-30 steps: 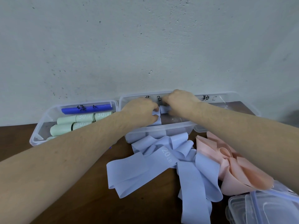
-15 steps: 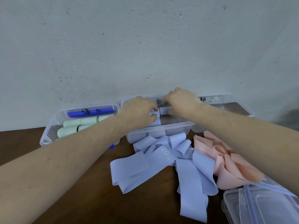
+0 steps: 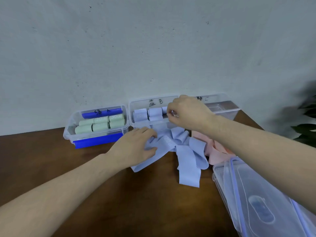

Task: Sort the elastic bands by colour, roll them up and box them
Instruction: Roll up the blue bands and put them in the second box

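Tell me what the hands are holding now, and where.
Left hand grips the loose blue band at its left end. Right hand is over box B; whether it holds anything cannot be told.

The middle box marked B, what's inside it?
The middle box holds rolled pale blue bands lying side by side. The right hand covers its right part, so any rolls there are hidden.
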### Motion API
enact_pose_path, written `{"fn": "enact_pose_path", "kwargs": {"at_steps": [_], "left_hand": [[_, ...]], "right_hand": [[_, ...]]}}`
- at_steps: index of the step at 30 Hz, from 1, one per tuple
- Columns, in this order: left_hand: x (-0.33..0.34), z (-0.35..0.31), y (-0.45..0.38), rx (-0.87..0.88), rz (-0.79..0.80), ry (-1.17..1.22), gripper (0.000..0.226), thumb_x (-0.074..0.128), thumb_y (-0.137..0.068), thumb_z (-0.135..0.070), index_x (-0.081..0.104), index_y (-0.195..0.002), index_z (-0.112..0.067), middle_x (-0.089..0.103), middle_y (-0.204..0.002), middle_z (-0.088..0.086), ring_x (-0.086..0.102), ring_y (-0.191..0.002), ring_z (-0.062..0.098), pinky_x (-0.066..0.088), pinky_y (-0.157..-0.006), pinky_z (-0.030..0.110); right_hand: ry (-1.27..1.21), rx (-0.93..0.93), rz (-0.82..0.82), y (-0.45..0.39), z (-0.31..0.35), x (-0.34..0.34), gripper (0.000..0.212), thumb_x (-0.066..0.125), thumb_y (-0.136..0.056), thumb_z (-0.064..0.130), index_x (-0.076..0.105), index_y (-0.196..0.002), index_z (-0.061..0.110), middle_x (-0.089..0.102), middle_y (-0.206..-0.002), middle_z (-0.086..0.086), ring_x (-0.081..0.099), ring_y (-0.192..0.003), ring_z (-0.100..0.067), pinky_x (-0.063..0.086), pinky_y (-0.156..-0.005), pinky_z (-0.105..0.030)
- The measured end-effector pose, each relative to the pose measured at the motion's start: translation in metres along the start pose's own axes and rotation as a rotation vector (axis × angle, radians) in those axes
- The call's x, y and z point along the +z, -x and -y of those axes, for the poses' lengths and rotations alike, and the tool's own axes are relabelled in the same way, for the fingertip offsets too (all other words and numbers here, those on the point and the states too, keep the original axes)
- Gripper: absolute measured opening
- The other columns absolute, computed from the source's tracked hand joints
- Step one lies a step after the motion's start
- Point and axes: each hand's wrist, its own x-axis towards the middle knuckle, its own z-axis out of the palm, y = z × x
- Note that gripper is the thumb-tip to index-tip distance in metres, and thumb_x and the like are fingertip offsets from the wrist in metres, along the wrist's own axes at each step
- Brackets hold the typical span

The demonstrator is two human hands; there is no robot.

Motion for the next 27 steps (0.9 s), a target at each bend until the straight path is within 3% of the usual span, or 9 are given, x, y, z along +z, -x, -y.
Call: {"fn": "enact_pose_path", "kwargs": {"at_steps": [4, 9, 12, 15, 17, 19, 22, 24, 27], "left_hand": [[0.014, 0.004, 0.025, -0.115, 0.130, -0.036, 0.057, 0.062, -0.088, -0.048, 0.046, -0.141, -0.031, 0.049, -0.143, -0.009, 0.049, -0.125, 0.017, 0.040, -0.100, 0.031], [0.016, 0.002, 0.043, -0.219, 0.091, 0.108, 0.058, 0.058, -0.090, -0.029, 0.041, -0.146, -0.030, 0.056, -0.133, -0.006, 0.054, -0.119, 0.016, 0.045, -0.095, 0.030], [0.013, -0.004, 0.056, -0.292, 0.066, 0.242, 0.052, 0.054, -0.092, -0.024, 0.043, -0.143, -0.030, 0.060, -0.126, -0.007, 0.057, -0.111, 0.012, 0.046, -0.088, 0.023], [0.006, -0.008, 0.071, -0.355, 0.038, 0.491, 0.050, 0.058, -0.092, -0.019, 0.045, -0.137, -0.036, 0.062, -0.110, -0.010, 0.059, -0.098, 0.008, 0.045, -0.076, 0.016], [-0.004, -0.008, 0.083, -0.333, -0.011, 0.630, 0.053, 0.060, -0.092, -0.017, 0.042, -0.135, -0.041, 0.067, -0.098, -0.007, 0.063, -0.092, 0.009, 0.047, -0.073, 0.015], [-0.016, -0.008, 0.095, -0.312, -0.021, 0.696, 0.058, 0.060, -0.094, -0.014, 0.035, -0.136, -0.045, 0.070, -0.095, -0.009, 0.065, -0.091, 0.004, 0.046, -0.073, 0.013], [-0.031, -0.006, 0.111, -0.302, -0.003, 0.738, 0.063, 0.059, -0.094, -0.014, 0.031, -0.141, -0.045, 0.072, -0.098, -0.010, 0.065, -0.091, 0.003, 0.049, -0.077, 0.014], [-0.040, -0.003, 0.122, -0.299, -0.007, 0.763, 0.062, 0.057, -0.093, -0.014, 0.033, -0.144, -0.040, 0.073, -0.100, -0.011, 0.066, -0.094, 0.006, 0.053, -0.080, 0.024], [-0.050, -0.002, 0.137, -0.295, -0.039, 0.793, 0.055, 0.057, -0.091, -0.011, 0.044, -0.139, -0.036, 0.067, -0.109, -0.017, 0.064, -0.099, 0.000, 0.053, -0.078, 0.016]], "right_hand": [[-0.063, -0.094, 0.000, 0.026, 0.024, -0.004, 0.017, 0.055, -0.093, 0.025, 0.070, -0.091, 0.018, 0.065, -0.083, 0.001, 0.052, -0.085, -0.021, 0.037, -0.069, -0.031], [-0.093, -0.126, 0.154, 0.054, 0.050, -0.001, 0.017, 0.050, -0.095, 0.030, 0.063, -0.087, 0.023, 0.061, -0.081, 0.006, 0.052, -0.082, -0.016, 0.039, -0.064, -0.031], [-0.103, -0.072, 0.295, 0.064, 0.061, 0.002, 0.020, 0.051, -0.097, 0.034, 0.065, -0.111, 0.030, 0.063, -0.095, 0.010, 0.056, -0.093, -0.013, 0.040, -0.067, -0.029], [-0.219, -0.050, 0.342, 0.070, 0.077, 0.007, 0.038, 0.056, -0.095, 0.031, 0.054, -0.133, 0.034, 0.061, -0.101, 0.012, 0.054, -0.082, -0.005, 0.037, -0.060, -0.018], [-0.352, -0.050, 0.334, 0.071, 0.091, 0.006, 0.050, 0.060, -0.094, 0.030, 0.047, -0.142, 0.038, 0.061, -0.108, 0.012, 0.055, -0.083, -0.002, 0.041, -0.064, -0.015], [-0.439, -0.071, 0.325, 0.070, 0.105, 0.005, 0.046, 0.063, -0.093, 0.033, 0.051, -0.137, 0.041, 0.065, -0.108, 0.013, 0.060, -0.092, -0.005, 0.052, -0.079, -0.025], [-0.500, -0.103, 0.293, 0.065, 0.127, -0.003, 0.012, 0.064, -0.093, 0.036, 0.065, -0.105, 0.037, 0.066, -0.090, 0.011, 0.060, -0.085, -0.008, 0.053, -0.079, -0.034], [-0.560, -0.100, 0.225, 0.062, 0.142, -0.013, 0.007, 0.066, -0.094, 0.034, 0.068, -0.088, 0.029, 0.062, -0.083, 0.010, 0.057, -0.080, -0.004, 0.047, -0.074, -0.021], [-0.682, -0.028, 0.176, 0.061, 0.163, -0.022, 0.008, 0.067, -0.092, 0.026, 0.066, -0.086, 0.021, 0.058, -0.077, 0.016, 0.051, -0.075, 0.001, 0.039, -0.069, -0.013]]}}
